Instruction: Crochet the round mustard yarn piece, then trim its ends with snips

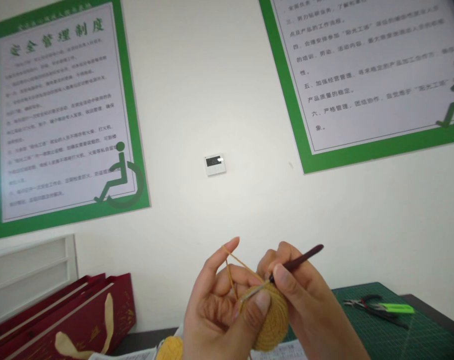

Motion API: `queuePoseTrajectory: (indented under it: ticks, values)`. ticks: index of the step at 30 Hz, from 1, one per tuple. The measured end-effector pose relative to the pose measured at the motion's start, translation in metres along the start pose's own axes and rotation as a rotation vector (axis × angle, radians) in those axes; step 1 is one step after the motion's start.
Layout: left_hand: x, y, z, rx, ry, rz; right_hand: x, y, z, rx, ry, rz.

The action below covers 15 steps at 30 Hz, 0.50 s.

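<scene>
My left hand (227, 300) pinches a round mustard-yellow crocheted piece (274, 322) between thumb and fingers. Its index finger is raised, with a strand of yellow yarn (245, 262) looped over it and running down to the work. In my right hand (302, 285) is a crochet hook (304, 257) with a dark handle, gripped between thumb and fingers. The hook's metal shaft points down and left, lying against the edge of the piece beside my left thumb. Whether a loop sits on the hook's tip is too small to tell.
Dark red gift bags (114, 305) stand at the lower left. A yellow ball of yarn (170, 348) shows at the bottom edge. To the right, pliers (373, 305) and a bright green tool (397, 308) lie on a green cutting mat (429, 335). Posters hang on the wall behind.
</scene>
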<state>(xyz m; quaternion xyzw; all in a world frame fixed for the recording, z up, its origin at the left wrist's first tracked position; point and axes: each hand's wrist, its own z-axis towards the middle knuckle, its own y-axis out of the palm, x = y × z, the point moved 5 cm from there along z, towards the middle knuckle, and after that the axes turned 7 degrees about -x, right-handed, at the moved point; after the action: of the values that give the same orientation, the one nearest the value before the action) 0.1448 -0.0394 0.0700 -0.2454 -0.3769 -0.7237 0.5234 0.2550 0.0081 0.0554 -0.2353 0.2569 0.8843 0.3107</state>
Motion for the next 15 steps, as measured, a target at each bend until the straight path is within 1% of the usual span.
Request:
queuePoseTrajectory:
  ticks: [2, 4, 5, 6, 7, 8, 9, 11, 13, 15]
  values:
    - [0.001, 0.000, -0.001, 0.037, 0.014, -0.004, -0.014, -0.001, -0.002, 0.013, -0.258, -0.282]
    - [0.001, 0.000, -0.001, 0.072, 0.028, -0.019, -0.033, 0.003, -0.011, 0.035, -0.595, -0.680]
    - [0.001, -0.001, -0.001, 0.079, 0.023, -0.038, -0.040, 0.007, -0.017, 0.049, -0.770, -0.867]
    - [-0.001, -0.002, 0.000, 0.068, -0.001, -0.067, -0.045, 0.012, -0.023, 0.061, -0.911, -1.011]
    - [-0.003, -0.001, 0.001, 0.038, -0.044, -0.110, -0.047, 0.016, -0.027, 0.065, -1.013, -1.094]
    - [-0.006, -0.001, 0.002, -0.001, -0.100, -0.161, -0.048, 0.019, -0.030, 0.067, -1.076, -1.104]
    - [-0.009, 0.000, 0.002, -0.042, -0.161, -0.215, -0.047, 0.021, -0.030, 0.064, -1.086, -1.041]
    - [-0.013, 0.000, 0.003, -0.115, -0.259, -0.304, -0.041, 0.019, -0.027, 0.058, -0.988, -0.768]
    - [-0.013, 0.001, 0.004, -0.164, -0.295, -0.338, -0.027, 0.012, -0.018, 0.075, -0.693, -0.431]
    - [-0.010, 0.001, 0.006, -0.200, -0.295, -0.340, -0.017, 0.007, -0.015, 0.094, -0.520, -0.190]
